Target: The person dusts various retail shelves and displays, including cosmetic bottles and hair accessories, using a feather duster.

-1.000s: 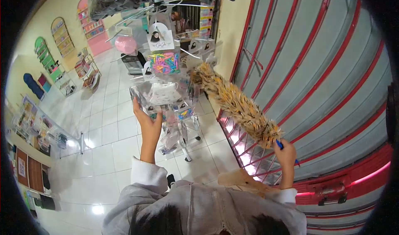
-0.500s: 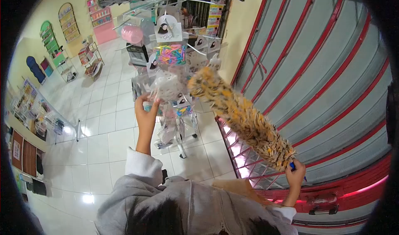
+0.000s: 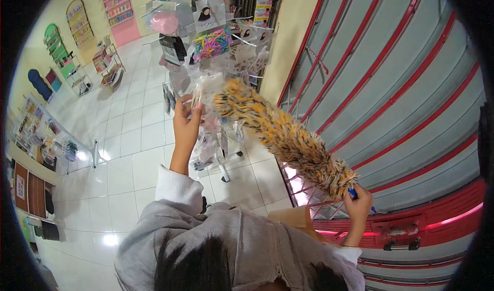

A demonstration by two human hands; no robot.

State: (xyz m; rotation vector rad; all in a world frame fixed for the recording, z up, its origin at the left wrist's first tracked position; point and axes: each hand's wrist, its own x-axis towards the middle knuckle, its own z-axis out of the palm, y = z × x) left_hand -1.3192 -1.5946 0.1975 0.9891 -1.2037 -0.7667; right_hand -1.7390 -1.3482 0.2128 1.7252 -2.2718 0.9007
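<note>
A fluffy duster [image 3: 290,136], yellow, brown and black, slants across the middle of the head view. My right hand [image 3: 358,204] is closed round its blue handle at the lower right. The duster's far end is beside the plastic packets on a wheeled display stand [image 3: 221,159]. At those packets, my left hand [image 3: 186,120] pinches the edge of a clear plastic packet [image 3: 197,92] between thumb and fingers. Just above hangs a packet of colourful clips [image 3: 212,44], and a pink packaged item [image 3: 164,22] is at its upper left.
On my right stands a grey shutter [image 3: 391,100] behind red metal bars. Arched shelves [image 3: 81,26] line the far left wall, with a small cart [image 3: 109,67] before them. A mesh display rack [image 3: 49,131] is at the left, on white floor tiles [image 3: 123,172].
The duster's far end has moved left, closer to my left hand and the packets. The packet at my left hand has turned nearly edge-on. The view has shifted slightly.
</note>
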